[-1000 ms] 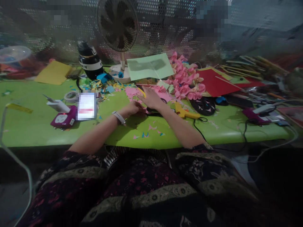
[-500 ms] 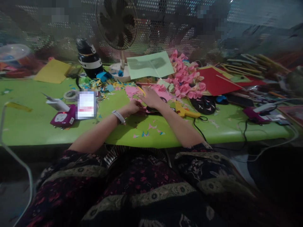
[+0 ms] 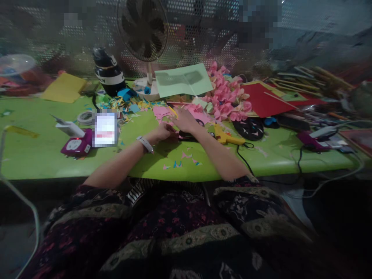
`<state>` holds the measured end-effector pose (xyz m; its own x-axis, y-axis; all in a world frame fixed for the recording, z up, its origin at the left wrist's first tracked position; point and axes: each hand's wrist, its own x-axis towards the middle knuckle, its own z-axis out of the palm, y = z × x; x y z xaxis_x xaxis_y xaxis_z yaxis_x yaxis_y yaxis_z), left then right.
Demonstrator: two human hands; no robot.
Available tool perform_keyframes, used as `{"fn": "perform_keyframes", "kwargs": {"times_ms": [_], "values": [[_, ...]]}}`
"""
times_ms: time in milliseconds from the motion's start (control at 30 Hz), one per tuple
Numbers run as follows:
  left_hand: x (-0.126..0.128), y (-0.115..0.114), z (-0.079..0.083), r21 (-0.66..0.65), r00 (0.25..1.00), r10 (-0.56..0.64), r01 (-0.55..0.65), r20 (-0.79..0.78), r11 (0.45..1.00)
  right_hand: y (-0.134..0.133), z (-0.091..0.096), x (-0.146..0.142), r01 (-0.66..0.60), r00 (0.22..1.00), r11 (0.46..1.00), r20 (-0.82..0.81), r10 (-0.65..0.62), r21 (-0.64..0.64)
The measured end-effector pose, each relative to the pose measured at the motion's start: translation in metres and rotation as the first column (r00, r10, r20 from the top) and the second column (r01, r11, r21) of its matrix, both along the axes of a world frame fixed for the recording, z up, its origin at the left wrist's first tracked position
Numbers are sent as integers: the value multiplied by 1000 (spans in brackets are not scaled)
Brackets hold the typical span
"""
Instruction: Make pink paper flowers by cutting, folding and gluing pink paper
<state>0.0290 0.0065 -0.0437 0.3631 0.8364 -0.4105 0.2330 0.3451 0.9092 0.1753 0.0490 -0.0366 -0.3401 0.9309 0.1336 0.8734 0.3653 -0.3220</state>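
My left hand point(image 3: 163, 132), with a white band on the wrist, rests low over the table. Its fingers are pinched on a small pink paper piece point(image 3: 174, 135), mostly hidden by them. Just to the right and a little farther off, my right hand point(image 3: 185, 119) is curled over the pink paper. A slim yellow pencil-like stick point(image 3: 173, 112) pokes out past its fingers, and its lower end is hidden. Pink paper sheets point(image 3: 200, 112) lie behind and beside this hand. A yellow glue gun point(image 3: 228, 138) lies right of my right forearm, and a dark flat object point(image 3: 187, 135) shows under the wrist.
Pink paper petals point(image 3: 228, 93) are heaped behind, beside a pale green sheet point(image 3: 184, 80). A fan point(image 3: 142, 29), black bottle point(image 3: 110, 75) and paper scraps point(image 3: 116, 105) stand or lie at back left. A lit phone point(image 3: 105, 130) and purple power block point(image 3: 76, 145) are nearer left. Red paper point(image 3: 267, 100) lies right.
Both hands stay almost in place. The whole view has shifted very slightly, and the pink piece at my left fingertips appears a little changed.
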Motion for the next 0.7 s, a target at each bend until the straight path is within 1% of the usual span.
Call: {"fn": "perform_keyframes", "kwargs": {"times_ms": [133,300,433,600,700], "values": [[0,0,-1,14,1000,-5,5,-8,1000,0,0,0,9,999,1000,33,-9,8],[1,0,-2,25,1000,18,-18,1,1000,3,-5,0,-3,1000,999,5,3,42],[2,1,-3,28,1000,4,-4,3,1000,4,-8,0,-8,1000,998,7,8,55],[1,4,-8,25,1000,-5,5,6,1000,3,-5,-1,7,999,999,46,-9,48],[1,4,-8,23,1000,-10,10,12,1000,2,-3,-1,2,998,999,55,-4,39]]}}
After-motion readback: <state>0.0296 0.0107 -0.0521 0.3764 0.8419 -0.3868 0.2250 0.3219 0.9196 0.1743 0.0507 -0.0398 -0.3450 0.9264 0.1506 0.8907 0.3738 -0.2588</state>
